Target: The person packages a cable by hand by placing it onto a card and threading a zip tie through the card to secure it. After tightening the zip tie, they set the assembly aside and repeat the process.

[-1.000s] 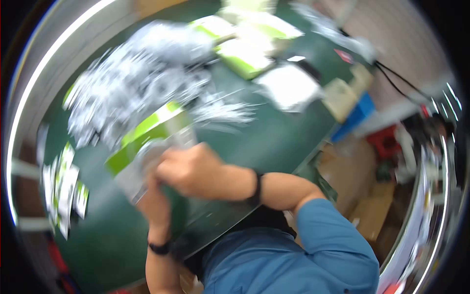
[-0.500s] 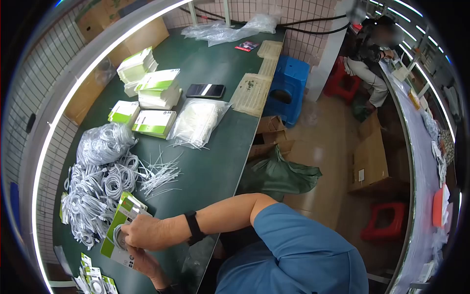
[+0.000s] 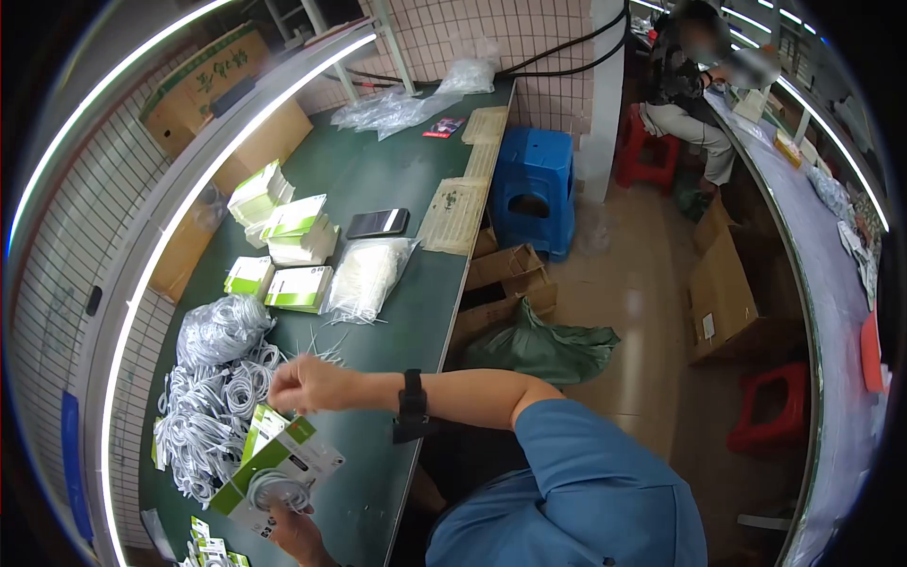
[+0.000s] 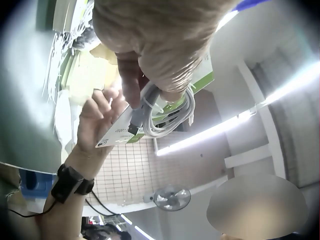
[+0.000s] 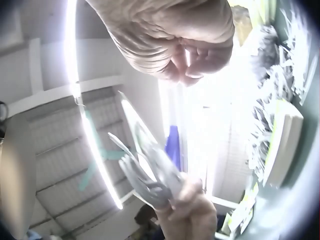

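Note:
My left hand (image 3: 300,537) grips a green-and-white packaging card (image 3: 300,430) together with a coiled grey cable (image 3: 280,489) lying against its face. In the left wrist view the coil's plug (image 4: 134,127) points down beside the card, and a white cable tie (image 4: 153,104) passes round the coil. Beyond the card's far edge my right hand (image 3: 316,386) is raised, apart from the card, with its fingers curled in against the thumb. The right wrist view shows nothing plainly between those fingers. A stack of similar cards (image 5: 284,145) lies on the table just below.
A heap of grey cables (image 3: 194,425) lies at the left, with a bag of cables (image 3: 225,329) behind. Farther back are card stacks (image 3: 300,288), a bag of white ties (image 3: 364,277) and a phone (image 3: 378,222). Cards with cables (image 3: 213,548) lie near the front left.
My right hand has left the coil and moved up and away from the card. The left hand still holds card and cable, now with the coil in full sight. The head view has shifted.

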Demonstrator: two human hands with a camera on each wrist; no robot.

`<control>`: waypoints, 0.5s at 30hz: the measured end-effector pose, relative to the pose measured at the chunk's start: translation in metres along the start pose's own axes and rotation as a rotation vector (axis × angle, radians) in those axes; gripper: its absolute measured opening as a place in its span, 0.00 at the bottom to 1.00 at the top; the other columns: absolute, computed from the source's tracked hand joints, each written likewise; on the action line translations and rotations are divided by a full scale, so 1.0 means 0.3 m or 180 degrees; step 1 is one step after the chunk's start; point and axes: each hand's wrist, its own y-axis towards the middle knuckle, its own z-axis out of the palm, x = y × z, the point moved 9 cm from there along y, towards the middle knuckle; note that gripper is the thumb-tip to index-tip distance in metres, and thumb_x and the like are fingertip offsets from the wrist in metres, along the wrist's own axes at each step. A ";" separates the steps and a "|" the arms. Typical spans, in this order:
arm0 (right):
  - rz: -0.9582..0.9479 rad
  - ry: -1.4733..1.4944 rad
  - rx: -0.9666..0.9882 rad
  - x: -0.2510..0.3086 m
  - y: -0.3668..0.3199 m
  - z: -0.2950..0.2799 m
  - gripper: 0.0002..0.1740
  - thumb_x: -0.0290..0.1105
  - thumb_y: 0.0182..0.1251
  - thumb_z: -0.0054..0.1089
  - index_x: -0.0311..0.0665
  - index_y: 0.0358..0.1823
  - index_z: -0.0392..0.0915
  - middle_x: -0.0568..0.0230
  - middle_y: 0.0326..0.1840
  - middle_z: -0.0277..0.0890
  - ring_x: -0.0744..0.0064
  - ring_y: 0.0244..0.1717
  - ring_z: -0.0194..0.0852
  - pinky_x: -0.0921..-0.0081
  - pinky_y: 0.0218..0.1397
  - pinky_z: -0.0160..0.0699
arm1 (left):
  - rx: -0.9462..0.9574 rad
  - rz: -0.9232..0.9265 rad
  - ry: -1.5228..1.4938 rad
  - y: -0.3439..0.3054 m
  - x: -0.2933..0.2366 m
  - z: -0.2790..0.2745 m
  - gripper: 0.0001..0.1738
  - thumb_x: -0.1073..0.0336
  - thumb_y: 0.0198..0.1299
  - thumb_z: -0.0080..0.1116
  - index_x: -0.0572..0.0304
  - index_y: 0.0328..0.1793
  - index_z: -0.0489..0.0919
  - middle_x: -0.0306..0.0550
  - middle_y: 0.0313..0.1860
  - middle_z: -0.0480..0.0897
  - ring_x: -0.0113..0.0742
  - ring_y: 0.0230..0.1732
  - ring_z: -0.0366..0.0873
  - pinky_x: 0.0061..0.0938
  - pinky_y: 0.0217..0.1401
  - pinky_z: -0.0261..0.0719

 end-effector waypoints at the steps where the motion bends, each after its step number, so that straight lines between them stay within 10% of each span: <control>1: 0.0131 -0.0033 0.0335 -0.070 -0.016 0.057 0.09 0.29 0.76 0.68 0.28 0.42 0.87 0.69 0.35 0.87 0.83 0.37 0.82 0.79 0.38 0.80 | 0.0164 0.0062 0.0002 -0.014 -0.016 0.034 0.14 0.62 0.79 0.59 0.63 0.61 0.79 0.44 0.44 0.85 0.29 0.34 0.80 0.24 0.28 0.75; 3: -0.0021 0.0709 0.1401 -0.167 -0.068 0.208 0.09 0.30 0.75 0.70 0.30 0.44 0.87 0.69 0.35 0.88 0.84 0.33 0.82 0.80 0.34 0.80 | 0.0539 0.0179 0.0008 -0.042 -0.051 0.114 0.12 0.66 0.77 0.57 0.63 0.61 0.79 0.45 0.43 0.85 0.30 0.32 0.80 0.25 0.27 0.76; 6: 0.1014 0.1340 0.1505 -0.072 -0.171 0.246 0.08 0.30 0.73 0.71 0.32 0.45 0.88 0.68 0.37 0.89 0.84 0.30 0.82 0.81 0.30 0.79 | 0.0907 0.0294 0.0046 -0.100 -0.154 0.235 0.12 0.72 0.73 0.54 0.63 0.60 0.79 0.47 0.44 0.86 0.32 0.34 0.82 0.26 0.28 0.79; 15: 0.1231 0.1533 0.1718 -0.033 -0.234 0.239 0.11 0.31 0.73 0.74 0.29 0.48 0.87 0.65 0.37 0.90 0.82 0.28 0.84 0.80 0.28 0.80 | 0.1026 0.0762 0.0515 -0.117 -0.180 0.242 0.12 0.73 0.74 0.55 0.64 0.60 0.80 0.45 0.47 0.86 0.33 0.40 0.83 0.27 0.37 0.82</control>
